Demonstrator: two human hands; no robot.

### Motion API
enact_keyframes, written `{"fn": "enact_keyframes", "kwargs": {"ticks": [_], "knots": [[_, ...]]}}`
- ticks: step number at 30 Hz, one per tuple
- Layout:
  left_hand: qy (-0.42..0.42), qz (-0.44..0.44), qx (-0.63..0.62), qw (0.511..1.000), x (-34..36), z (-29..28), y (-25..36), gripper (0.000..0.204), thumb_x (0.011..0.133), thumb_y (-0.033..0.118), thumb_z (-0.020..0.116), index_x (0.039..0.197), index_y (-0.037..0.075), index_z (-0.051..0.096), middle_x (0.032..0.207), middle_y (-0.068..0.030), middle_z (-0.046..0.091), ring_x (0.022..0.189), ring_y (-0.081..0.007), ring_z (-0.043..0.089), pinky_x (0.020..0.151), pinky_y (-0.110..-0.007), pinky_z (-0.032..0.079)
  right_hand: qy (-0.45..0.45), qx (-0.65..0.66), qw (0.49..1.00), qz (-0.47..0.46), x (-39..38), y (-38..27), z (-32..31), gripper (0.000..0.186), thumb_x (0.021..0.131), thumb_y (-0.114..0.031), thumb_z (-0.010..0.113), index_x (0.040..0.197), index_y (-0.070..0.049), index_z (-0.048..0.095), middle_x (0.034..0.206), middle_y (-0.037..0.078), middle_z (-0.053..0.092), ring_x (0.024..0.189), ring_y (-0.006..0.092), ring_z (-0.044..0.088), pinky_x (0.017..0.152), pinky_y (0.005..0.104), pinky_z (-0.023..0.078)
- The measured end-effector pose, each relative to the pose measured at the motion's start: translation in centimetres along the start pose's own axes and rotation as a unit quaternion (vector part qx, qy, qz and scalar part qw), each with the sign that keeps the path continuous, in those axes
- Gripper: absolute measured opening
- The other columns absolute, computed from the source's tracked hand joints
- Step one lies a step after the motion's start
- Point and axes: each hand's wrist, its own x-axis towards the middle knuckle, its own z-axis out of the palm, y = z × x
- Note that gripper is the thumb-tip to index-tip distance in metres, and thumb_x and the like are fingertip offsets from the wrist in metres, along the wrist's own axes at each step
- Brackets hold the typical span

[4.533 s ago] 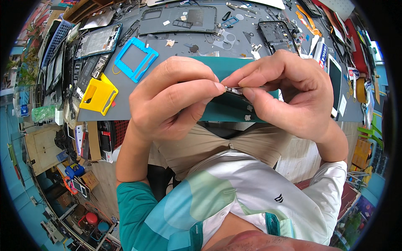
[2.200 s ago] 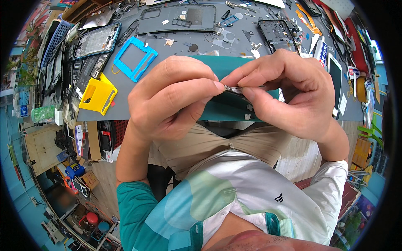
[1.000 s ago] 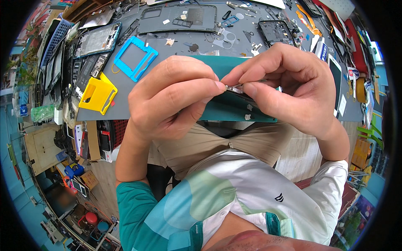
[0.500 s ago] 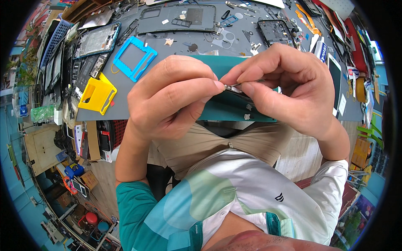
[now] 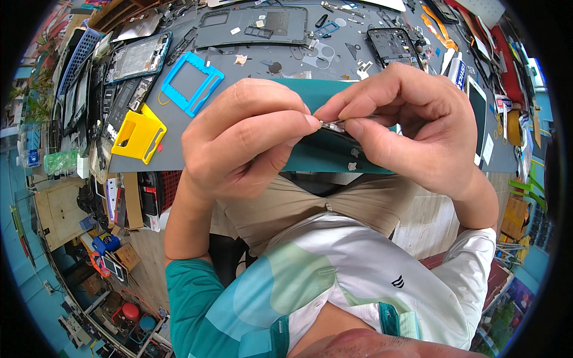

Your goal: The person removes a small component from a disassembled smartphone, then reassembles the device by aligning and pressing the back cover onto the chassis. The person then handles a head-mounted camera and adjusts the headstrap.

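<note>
A thin dark part with a silvery metal end (image 5: 333, 127) is pinched between my two hands, above a green mat (image 5: 313, 158). My left hand (image 5: 239, 140) grips its left end with thumb and index finger, the other fingers curled. My right hand (image 5: 421, 131) is closed on the same part from the right, thumb below and fingertips above. A slim metal strip shows at the right fingertips; I cannot tell whether it is separate. Most of the part is hidden by the fingers. Two small pale pieces (image 5: 353, 166) lie on the mat by my right thumb.
Left on the grey table are a yellow plastic stand (image 5: 138, 134), a blue frame (image 5: 191, 83) and an opened phone (image 5: 138, 58). Farther back lie a grey back panel (image 5: 250, 28) and a black phone frame (image 5: 394, 45). A white phone (image 5: 476, 116) is at the right.
My right fingertips have shifted very slightly on the part, baring a little more of its silvery end. My left hand has stayed in place.
</note>
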Motion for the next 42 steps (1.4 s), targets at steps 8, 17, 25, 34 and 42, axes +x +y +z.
{"fn": "enact_keyframes", "kwargs": {"ticks": [8, 17, 25, 34, 42], "knots": [[0.001, 0.003, 0.004, 1.000, -0.1, 0.0, 0.0, 0.027, 0.087, -0.010, 0.080, 0.113, -0.001, 0.074, 0.103, -0.0172, 0.075, 0.089, -0.0299, 0.075, 0.078, -0.041, 0.063, 0.042, 0.036, 0.998, -0.013, 0.4, 0.3, -0.2, 0.014, 0.104, 0.002, 0.065, 0.117, 0.006, 0.067, 0.110, 0.022, 0.081, 0.103, 0.0220, 0.079, 0.094, 0.0346, 0.063], [0.001, 0.002, -0.001, 1.000, -0.1, 0.1, 0.0, 0.028, 0.087, -0.011, 0.080, 0.113, -0.001, 0.074, 0.103, -0.0168, 0.075, 0.089, -0.0300, 0.075, 0.077, -0.041, 0.063, -0.035, -0.083, 0.994, 0.061, 2.8, -1.2, -2.5, 0.016, 0.102, -0.006, 0.071, 0.113, 0.004, 0.078, 0.099, 0.011, 0.081, 0.094, 0.0154, 0.078, 0.084, 0.0291, 0.062], [0.003, 0.010, 0.007, 1.000, -0.2, 0.0, -0.1, 0.029, 0.087, -0.012, 0.080, 0.114, -0.002, 0.074, 0.103, -0.0177, 0.075, 0.088, -0.0304, 0.075, 0.077, -0.041, 0.062, -0.210, -0.210, 0.932, 0.209, 6.8, -6.1, -2.9, 0.024, 0.097, -0.016, 0.078, 0.116, -0.002, 0.085, 0.094, 0.007, 0.084, 0.079, 0.0106, 0.075, 0.074, 0.0263, 0.059], [0.003, 0.018, -0.006, 1.000, 0.0, 0.1, -0.3, 0.030, 0.086, -0.014, 0.079, 0.113, -0.003, 0.073, 0.104, -0.0186, 0.075, 0.087, -0.0304, 0.075, 0.076, -0.041, 0.062, -0.226, -0.267, 0.875, 0.334, 8.5, -10.7, -2.1, 0.028, 0.098, -0.037, 0.082, 0.113, -0.015, 0.090, 0.094, 0.004, 0.086, 0.078, 0.0097, 0.074, 0.073, 0.0268, 0.057], [0.002, 0.011, -0.003, 1.000, 0.0, 0.0, -0.1, 0.031, 0.085, -0.015, 0.079, 0.113, -0.003, 0.073, 0.104, -0.0184, 0.075, 0.088, -0.0305, 0.076, 0.077, -0.041, 0.062, -0.193, -0.297, 0.871, 0.341, 8.2, -10.7, -1.2, 0.027, 0.096, -0.035, 0.080, 0.106, -0.012, 0.090, 0.082, 0.002, 0.082, 0.069, 0.0095, 0.068, 0.066, 0.0272, 0.054]]}}
